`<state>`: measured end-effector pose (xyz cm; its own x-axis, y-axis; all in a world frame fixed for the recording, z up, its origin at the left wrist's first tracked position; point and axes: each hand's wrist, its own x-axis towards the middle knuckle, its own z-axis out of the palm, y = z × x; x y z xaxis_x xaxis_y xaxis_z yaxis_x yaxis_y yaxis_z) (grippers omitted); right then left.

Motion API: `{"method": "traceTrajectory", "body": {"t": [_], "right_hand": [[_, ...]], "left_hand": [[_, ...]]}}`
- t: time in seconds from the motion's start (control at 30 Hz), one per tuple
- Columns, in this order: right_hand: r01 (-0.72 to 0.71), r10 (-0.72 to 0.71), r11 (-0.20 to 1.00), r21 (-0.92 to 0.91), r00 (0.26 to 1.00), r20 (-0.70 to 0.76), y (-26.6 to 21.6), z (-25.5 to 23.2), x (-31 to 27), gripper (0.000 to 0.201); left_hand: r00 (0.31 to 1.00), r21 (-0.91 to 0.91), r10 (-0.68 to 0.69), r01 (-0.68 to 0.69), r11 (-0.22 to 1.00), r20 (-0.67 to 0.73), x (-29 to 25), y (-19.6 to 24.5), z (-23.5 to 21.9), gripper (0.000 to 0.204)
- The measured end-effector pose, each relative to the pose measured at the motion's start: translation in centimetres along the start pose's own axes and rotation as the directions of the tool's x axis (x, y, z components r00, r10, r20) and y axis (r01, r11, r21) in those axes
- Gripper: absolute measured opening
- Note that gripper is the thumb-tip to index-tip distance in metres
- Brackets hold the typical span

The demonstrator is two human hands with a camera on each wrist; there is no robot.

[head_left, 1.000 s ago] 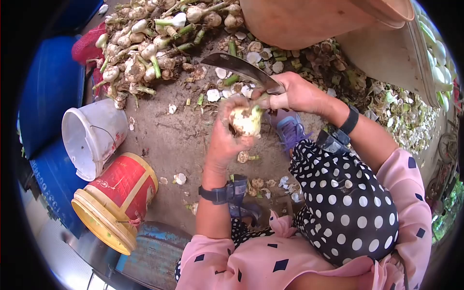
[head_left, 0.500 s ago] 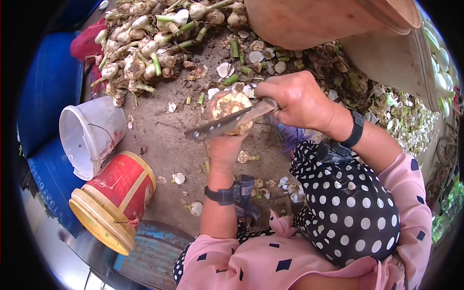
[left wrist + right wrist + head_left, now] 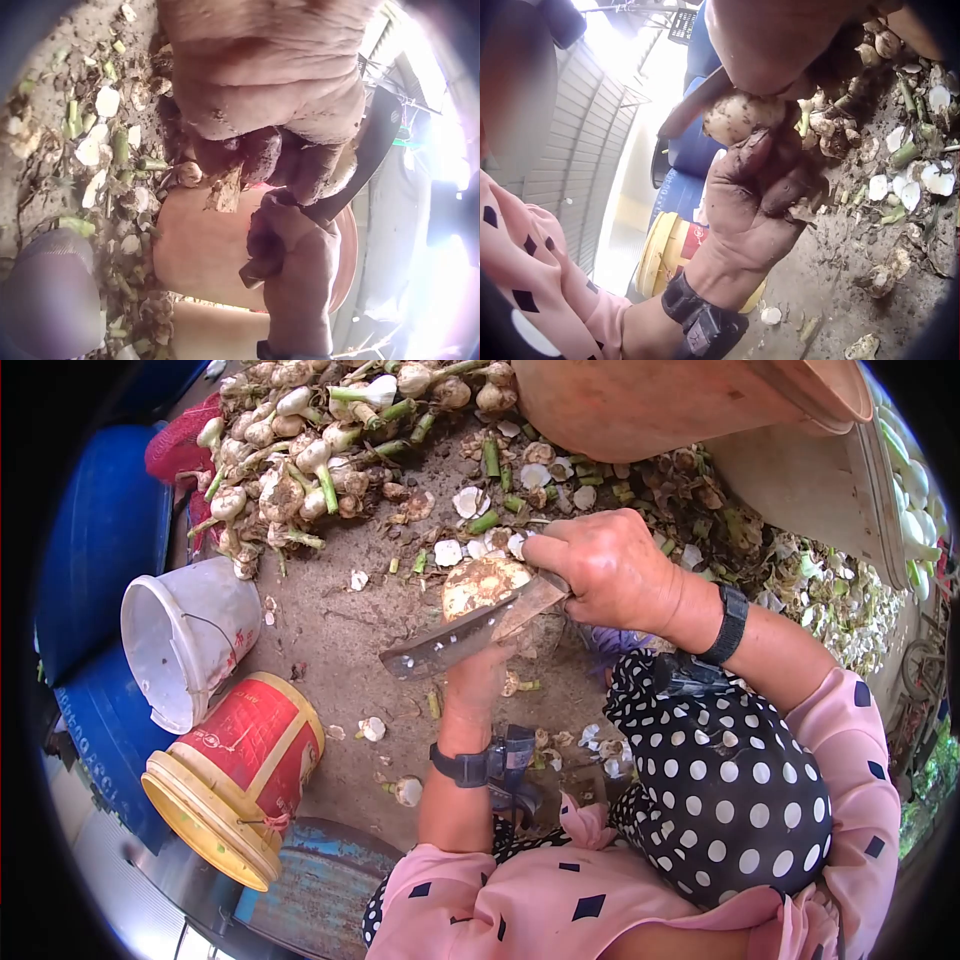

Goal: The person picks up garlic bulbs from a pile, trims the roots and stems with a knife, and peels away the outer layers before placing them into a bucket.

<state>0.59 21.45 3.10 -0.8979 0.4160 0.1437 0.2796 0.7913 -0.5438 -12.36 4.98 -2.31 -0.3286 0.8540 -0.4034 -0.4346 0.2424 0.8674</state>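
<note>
In the head view my left hand [image 3: 476, 678] holds a large garlic bulb [image 3: 482, 582], pale with brown soil patches. My right hand [image 3: 625, 575] grips a knife [image 3: 450, 645] by its handle. Its long, dark blade lies across the near side of the bulb and overlaps the left hand, hiding part of both. The right wrist view shows the rounded bulb [image 3: 739, 118] between the left hand's dirty fingers [image 3: 751, 154] and the blade [image 3: 697, 105]. From the left wrist view, the curled left hand [image 3: 270, 90] stands close beside the right fist [image 3: 296, 255], and a dry, papery stub [image 3: 225, 191] pokes out below the fingers.
A heap of garlic with stems [image 3: 290, 460] lies at the far left. Cut stems and root discs [image 3: 470, 505] litter the ground. A white bucket [image 3: 225, 610] and a red-yellow bucket [image 3: 255, 750] lie tipped at left; a large orange tub [image 3: 650, 410] stands at the back.
My right hand has swung the knife from beyond the bulb to its near side, the blade then lowering slightly. My left hand has turned the bulb and shifted it away from me.
</note>
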Motion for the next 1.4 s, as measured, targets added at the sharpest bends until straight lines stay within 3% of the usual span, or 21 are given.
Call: {"method": "traceTrajectory", "body": {"t": [0.07,0.13,0.17,0.2,0.23,0.3,0.33,0.37,0.43,0.53,0.6,0.67,0.77,0.83,0.9,0.97,1.03,1.2,1.23,1.3,1.4], "right_hand": [[0.005,-0.005,1.0,-0.022,1.0,-0.011,0.1,0.1,0.0,0.025],[-0.033,0.033,0.999,-0.028,0.999,0.014,1.4,0.5,-0.3,0.026],[-0.232,0.245,0.96,-0.16,0.967,0.071,4.9,2.5,-1.5,0.023],[-0.354,0.485,0.849,-0.393,0.818,0.309,10.1,3.9,-3.6,0.022],[-0.511,0.633,0.766,-0.391,0.705,0.32,11.3,3.5,-5.8,0.024],[-0.628,0.662,0.748,-0.214,0.732,0.164,10.3,3.5,-6.8,0.031],[-0.654,0.67,0.742,-0.144,0.724,0.164,9.7,3.2,-6.5,0.036],[-0.636,0.649,0.761,-0.128,0.743,0.163,9.8,3.1,-5.9,0.036],[-0.656,0.674,0.739,-0.153,0.715,0.188,9.7,3.5,-6.1,0.039],[-0.617,0.64,0.768,-0.171,0.725,0.256,10.0,4.2,-6.4,0.036],[-0.599,0.62,0.783,-0.168,0.727,0.296,9.3,4.3,-6.2,0.031],[-0.61,0.617,0.781,-0.131,0.723,0.309,8.6,3.9,-5.7,0.032],[-0.617,0.604,0.784,-0.067,0.733,0.312,8.1,3.5,-5.7,0.036],[-0.611,0.6,0.786,-0.089,0.722,0.345,7.9,3.3,-5.9,0.04],[-0.6,0.584,0.797,-0.072,0.734,0.346,7.8,3.1,-6.2,0.04],[-0.584,0.562,0.81,-0.049,0.749,0.351,7.2,2.7,-5.8,0.04],[-0.538,0.47,0.837,0.102,0.802,0.368,6.1,2.3,-4.3,0.04],[-0.182,0.167,0.978,0.099,0.975,0.148,1.7,1.6,-1.1,0.028],[-0.153,0.137,0.981,0.12,0.982,0.129,1.1,1.4,-0.8,0.025],[-0.109,0.099,0.989,0.101,0.99,0.1,0.5,1.2,-0.7,0.023],[-0.068,0.06,0.993,0.094,0.994,0.089,0.1,0.8,-0.9,0.03]], "left_hand": [[1.0,0.008,0.021,-0.021,1.0,0.015,-0.5,1.7,1.1,0.037],[0.979,0.526,0.197,-0.19,0.829,0.042,-1.2,0.8,-0.3,0.037],[0.975,0.308,0.219,-0.222,0.925,0.044,-2.1,1.6,0.0,0.04],[0.964,0.016,0.251,-0.253,0.967,0.083,-2.8,2.3,0.0,0.044],[0.955,-0.051,0.278,-0.274,0.96,0.103,-3.3,2.9,-0.8,0.049],[0.987,0.338,0.15,-0.161,0.927,0.059,-3.0,4.6,-5.6,0.049],[0.999,0.601,0.021,-0.033,0.799,0.027,-2.7,5.9,-8.5,0.046],[0.999,0.613,0.039,-0.035,0.789,0.007,-2.8,6.2,-11.9,0.046],[0.899,0.951,-0.41,0.248,0.185,-0.155,-3.8,4.6,-19.8,0.058],[0.79,0.987,-0.592,0.128,-0.097,-0.161,-5.6,5.6,-25.9,0.065],[0.997,0.986,-0.079,0.027,0.167,-0.014,-1.9,4.2,-29.4,0.075],[0.945,0.731,-0.062,0.289,0.618,-0.322,4.8,8.3,-24.5,0.078],[0.87,0.382,0.015,0.201,0.902,-0.493,14.0,8.4,-22.2,0.077],[0.836,0.377,-0.004,0.252,0.892,-0.548,17.1,8.4,-20.9,0.064],[0.759,0.018,-0.028,0.052,0.998,-0.65,18.1,7.5,-20.3,0.056],[0.718,0.017,-0.043,0.076,0.997,-0.695,15.5,6.1,-18.4,0.052],[0.854,-0.024,0.081,-0.108,0.994,-0.514,11.9,3.2,-17.0,0.058],[0.964,-0.159,-0.054,0.012,0.987,-0.26,2.1,0.3,-3.8,0.037],[0.956,0.232,0.181,-0.127,0.964,-0.232,1.0,-0.7,-2.5,0.028],[0.915,0.577,0.388,-0.259,0.775,-0.11,0.1,-1.4,-1.0,0.019],[0.96,0.384,0.253,-0.191,0.903,-0.117,-0.5,-1.5,-0.6,0.03]]}}
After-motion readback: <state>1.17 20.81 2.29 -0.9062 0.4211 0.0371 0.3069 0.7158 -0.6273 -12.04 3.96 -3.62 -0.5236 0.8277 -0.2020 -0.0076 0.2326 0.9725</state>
